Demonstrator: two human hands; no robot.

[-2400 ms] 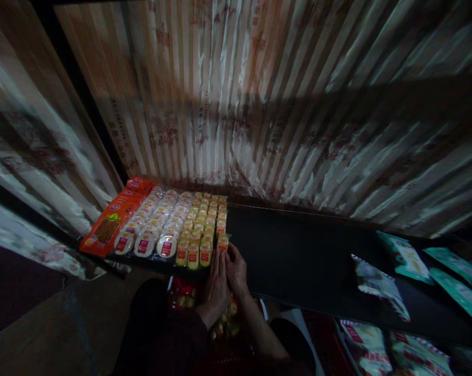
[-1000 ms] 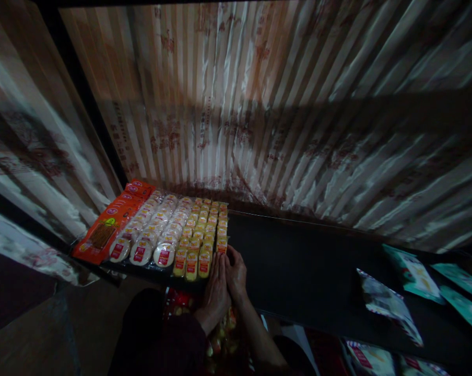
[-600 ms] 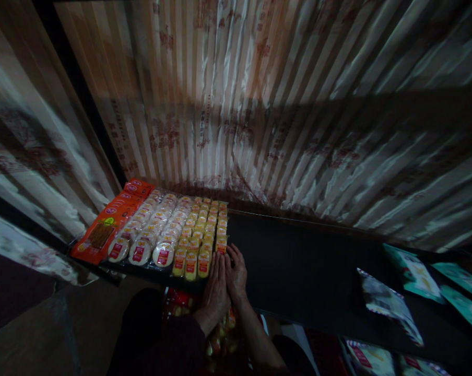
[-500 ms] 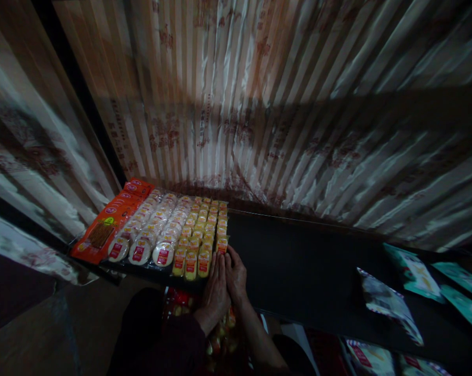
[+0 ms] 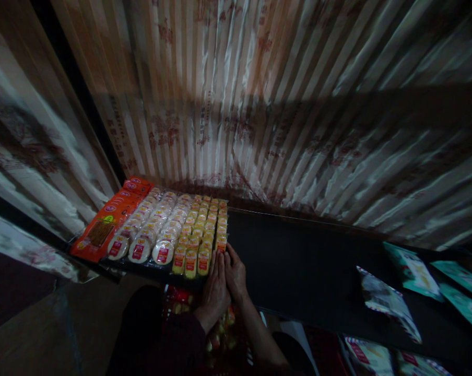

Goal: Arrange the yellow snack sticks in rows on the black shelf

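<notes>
Lining up the end column looks like the step in hand. The person is working at a small, yellow, plastic-wrapped packet with a red label (image 5: 221, 243). It's sitting at the front of the rightmost yellow column on a long, flat, black shelf (image 5: 291, 261), further back than the front ends of the three yellow columns (image 5: 191, 261) to its left. Exact tilt: can't tell.

Left hand (image 5: 215, 290) is lying flat, fingers straight and pressed together, tips at the packet's lower front. Right hand (image 5: 236, 274) is bending its fingers in at the packet's right side, touching the left hand. Thumbs are mostly hiding; can't tell if either is pinching or just pushing.

Next move is probably calling for light, even pressure, then easing the fingers off without tipping the packet. Main risk: skewing the column toward the bare side on the right.

Versus the earliest frame: hands are keeping the same pose at the same packet, columns are showing no clear change. Only the view is shifting a little; the silver-white bag with a striped edge (image 5: 388, 303) is appearing slightly lower and further right.
</notes>
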